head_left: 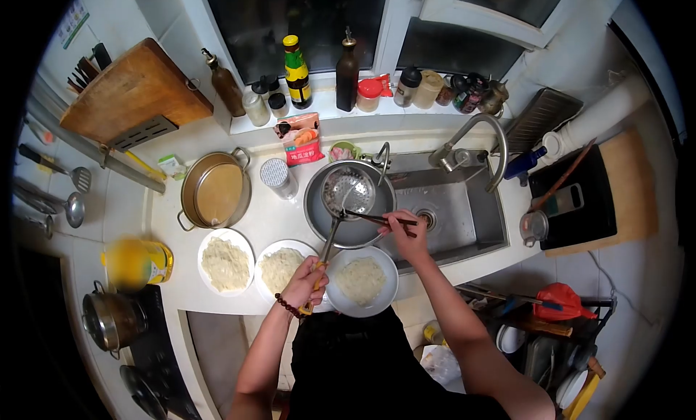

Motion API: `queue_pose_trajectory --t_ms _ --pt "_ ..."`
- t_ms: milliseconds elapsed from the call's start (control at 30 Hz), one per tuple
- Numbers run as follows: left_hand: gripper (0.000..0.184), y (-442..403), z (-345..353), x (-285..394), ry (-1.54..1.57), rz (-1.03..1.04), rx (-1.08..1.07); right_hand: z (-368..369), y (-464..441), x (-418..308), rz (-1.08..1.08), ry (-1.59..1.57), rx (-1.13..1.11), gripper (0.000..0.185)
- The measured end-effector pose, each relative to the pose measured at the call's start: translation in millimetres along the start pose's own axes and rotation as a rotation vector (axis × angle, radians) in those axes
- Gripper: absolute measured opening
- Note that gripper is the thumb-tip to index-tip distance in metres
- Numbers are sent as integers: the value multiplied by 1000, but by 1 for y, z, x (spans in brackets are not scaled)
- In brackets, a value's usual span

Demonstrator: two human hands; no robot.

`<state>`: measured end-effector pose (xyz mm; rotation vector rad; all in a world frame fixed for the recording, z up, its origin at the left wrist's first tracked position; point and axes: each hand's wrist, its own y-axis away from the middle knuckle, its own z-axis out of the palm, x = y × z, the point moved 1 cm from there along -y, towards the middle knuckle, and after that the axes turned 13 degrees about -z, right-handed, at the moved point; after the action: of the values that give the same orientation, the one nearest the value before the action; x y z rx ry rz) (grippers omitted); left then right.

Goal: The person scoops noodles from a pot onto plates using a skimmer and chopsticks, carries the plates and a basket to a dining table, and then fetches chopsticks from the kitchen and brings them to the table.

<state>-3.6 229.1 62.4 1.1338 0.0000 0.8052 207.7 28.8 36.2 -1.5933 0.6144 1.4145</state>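
Three plates of pale, crumbly-looking stuff sit along the near edge of the counter: right plate (394,278), middle plate (291,244), left plate (251,254). The left hand (308,281) is wrapped around the handle of a slotted ladle (348,188), and that hand kinda blocks part of the middle plate. Right hand (406,231) has dark chopsticks (373,218) gripped, tips at the ladle's near rim; can't tell if they touch it. The ladle's bowl-shaped head is over a big metal bowl (312,208), hiding a good chunk of its inside.

Bit further out, the metal bowl crowds the left end of the sink (464,217), and a skinny spout (384,162) pokes in by its far rim. Left of that there's a clear canister (278,179) and a wide pot (215,190), plus a red packet (301,138) behind. Way back, the windowsill's lined with jars and bottles, like this yellow-capped bottle (297,72).
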Motion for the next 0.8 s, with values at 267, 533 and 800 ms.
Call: queue_pose_trajectory --t_ms 267,533,800 --pt "8 5 -3 -3 -6 17 -23 0 9 -4 -25 26 4 20" --pt "9 7 -10 -10 6 45 -68 3 19 -3 -26 26 40 20" --pt "11 9 -23 -17 -11 37 -80 8 30 -5 -50 97 53 20"
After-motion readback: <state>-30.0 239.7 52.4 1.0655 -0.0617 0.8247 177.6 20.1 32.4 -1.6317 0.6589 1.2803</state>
